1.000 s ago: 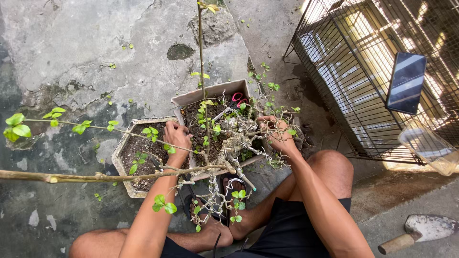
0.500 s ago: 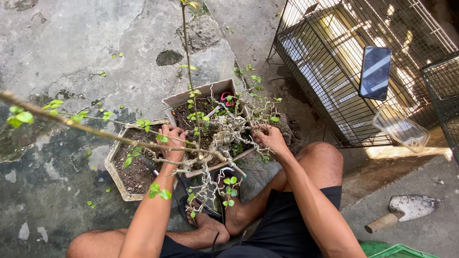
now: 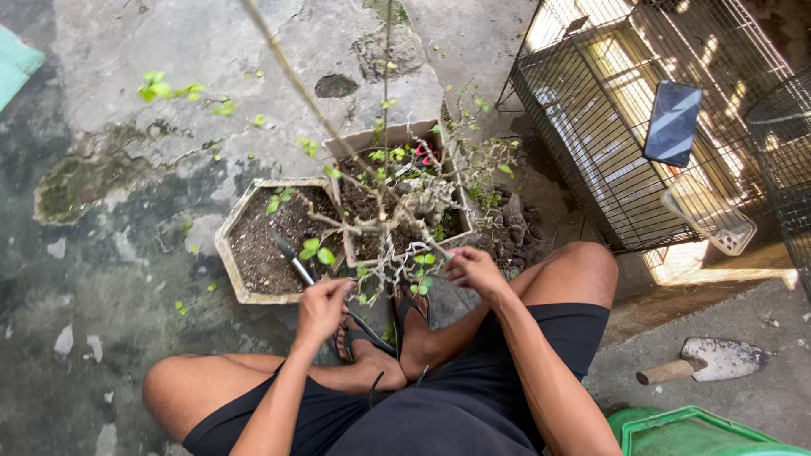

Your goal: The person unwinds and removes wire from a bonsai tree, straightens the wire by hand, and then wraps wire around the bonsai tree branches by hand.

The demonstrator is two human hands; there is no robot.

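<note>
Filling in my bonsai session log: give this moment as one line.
left hand: holds dark slim tool over hexagonal concrete pot | right hand: pinching wired twig of small tree in rectangular pot | person seated cross-legged

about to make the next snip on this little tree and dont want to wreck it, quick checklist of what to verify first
1. Tool in the left hand: ok, it grips a slim dark-handled cutting tool, tip pointing up over the soil.
2. Right hand on the plant: ok, fingers pinch a wired twig at the near rim.
3. Blades open or closed: cannot tell, too small.
4. Rectangular grey pot steady: ok, it sits flat against the hexagonal grey pot.
5. Long bare branch crossing the view: not ok, it blocks the sightline.
6. Feet in black sandals away from the tool: ok.
</note>
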